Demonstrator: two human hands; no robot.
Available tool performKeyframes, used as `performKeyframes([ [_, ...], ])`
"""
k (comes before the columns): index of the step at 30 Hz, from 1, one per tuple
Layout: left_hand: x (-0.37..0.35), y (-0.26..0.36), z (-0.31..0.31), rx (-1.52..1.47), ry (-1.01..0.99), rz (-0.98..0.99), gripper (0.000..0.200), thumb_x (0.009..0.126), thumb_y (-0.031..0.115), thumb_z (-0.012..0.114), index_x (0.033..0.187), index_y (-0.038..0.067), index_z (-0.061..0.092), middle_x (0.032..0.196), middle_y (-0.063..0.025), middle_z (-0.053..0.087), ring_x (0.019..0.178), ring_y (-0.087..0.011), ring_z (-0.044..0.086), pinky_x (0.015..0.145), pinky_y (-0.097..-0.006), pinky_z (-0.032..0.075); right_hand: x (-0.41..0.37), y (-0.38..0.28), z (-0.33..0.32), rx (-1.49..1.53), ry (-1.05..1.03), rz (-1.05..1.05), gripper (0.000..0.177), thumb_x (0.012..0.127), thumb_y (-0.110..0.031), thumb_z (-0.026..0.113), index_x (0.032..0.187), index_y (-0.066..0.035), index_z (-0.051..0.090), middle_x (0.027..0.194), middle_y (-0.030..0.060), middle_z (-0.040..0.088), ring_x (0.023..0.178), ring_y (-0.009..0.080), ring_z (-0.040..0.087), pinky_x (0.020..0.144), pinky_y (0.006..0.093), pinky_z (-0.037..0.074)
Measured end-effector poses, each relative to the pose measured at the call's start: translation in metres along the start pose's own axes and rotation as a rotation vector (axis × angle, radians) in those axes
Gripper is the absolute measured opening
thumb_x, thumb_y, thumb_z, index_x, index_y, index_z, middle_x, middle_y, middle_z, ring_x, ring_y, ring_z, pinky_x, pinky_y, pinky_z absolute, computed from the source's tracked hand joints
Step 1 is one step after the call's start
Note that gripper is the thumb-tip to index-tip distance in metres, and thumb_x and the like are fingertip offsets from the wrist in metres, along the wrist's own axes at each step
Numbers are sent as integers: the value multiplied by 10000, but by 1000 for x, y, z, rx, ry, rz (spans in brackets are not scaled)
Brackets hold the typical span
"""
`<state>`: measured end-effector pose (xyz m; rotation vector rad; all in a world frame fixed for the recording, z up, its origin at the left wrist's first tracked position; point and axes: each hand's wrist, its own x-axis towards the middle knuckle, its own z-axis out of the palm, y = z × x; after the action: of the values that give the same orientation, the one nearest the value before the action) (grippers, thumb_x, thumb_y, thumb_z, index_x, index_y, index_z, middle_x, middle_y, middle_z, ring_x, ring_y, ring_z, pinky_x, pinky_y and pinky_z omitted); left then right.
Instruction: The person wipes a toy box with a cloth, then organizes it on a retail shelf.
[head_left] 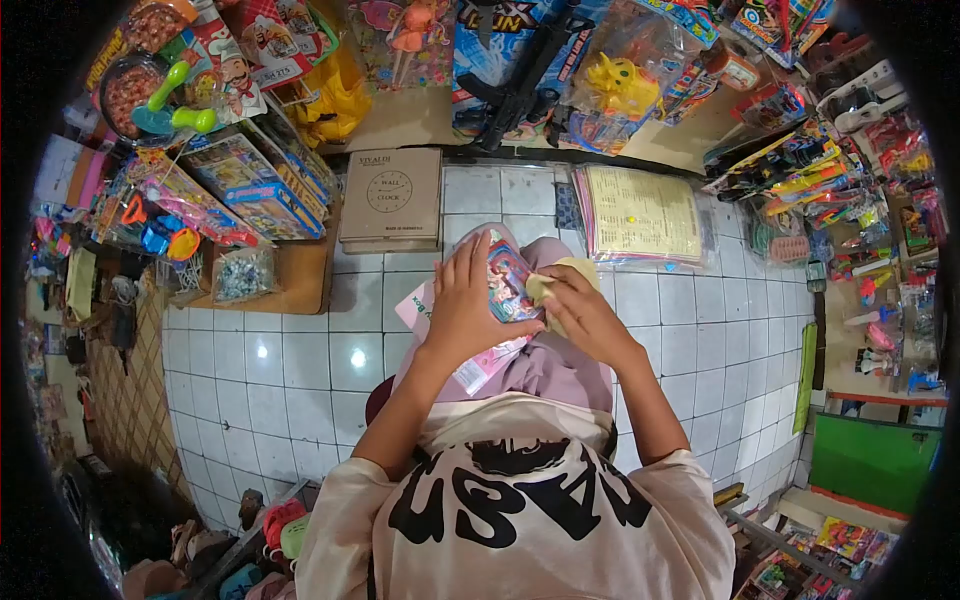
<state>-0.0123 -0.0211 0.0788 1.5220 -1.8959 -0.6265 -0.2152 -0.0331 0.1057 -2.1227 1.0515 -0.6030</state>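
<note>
On my lap, my left hand (466,303) grips a small, colourful printed package (508,283) with cartoon figures on its face, in what looks like shiny plastic. Bunched in my right hand (588,318) is a pale yellow cloth (577,270), pressed against the package's right edge. Beneath the package, a pink and white printed card (480,368) rests on my thighs, partly hidden by my left hand and forearm. My right fingertips are partly hidden in the folds of the cloth.
White floor tiles (300,390) surround me. Ahead stand a brown wall clock box (390,200) and a plastic-wrapped paper stack (645,215). Packaged toys, including a black toy gun (530,80), line the far side. Toy shelves flank both sides; sandals (285,525) lie at lower left.
</note>
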Motion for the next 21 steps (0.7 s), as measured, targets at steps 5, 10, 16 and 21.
performKeyframes([
  [5, 1, 9, 2, 160, -40, 7, 1233, 501, 596, 785, 1429, 39, 194, 1332, -181, 385, 1267, -383, 331, 1038, -672, 93, -2, -6, -4, -232, -41, -32, 252, 894, -206, 536, 1090, -65, 609, 1230, 165, 490, 1132, 344, 488, 957, 420, 391],
  [10, 2, 14, 6, 248, -25, 33, 1239, 501, 601, 778, 1434, 39, 186, 1298, -186, 409, 1265, -368, 339, 1043, -667, 75, -2, -6, -9, -617, -24, -94, 274, 908, -244, 520, 1101, -72, 610, 1408, 189, 343, 1256, 362, 402, 1020, 429, 344],
  [16, 3, 17, 0, 240, -65, -12, 1265, 510, 630, 765, 1432, 1, 171, 1307, -227, 398, 1272, -373, 331, 1050, -654, 61, -2, 18, -16, 145, 118, 93, 295, 951, -220, 467, 1119, -13, 591, 1492, 190, 228, 1346, 365, 286, 1067, 400, 278],
  [21, 2, 14, 1, 244, -56, 0, 1263, 512, 634, 764, 1428, -7, 175, 1307, -235, 392, 1280, -391, 317, 1048, -658, 63, -10, 0, -14, 124, -13, 70, 279, 957, -202, 461, 1098, 0, 591, 1487, 179, 246, 1378, 349, 235, 1094, 413, 233],
])
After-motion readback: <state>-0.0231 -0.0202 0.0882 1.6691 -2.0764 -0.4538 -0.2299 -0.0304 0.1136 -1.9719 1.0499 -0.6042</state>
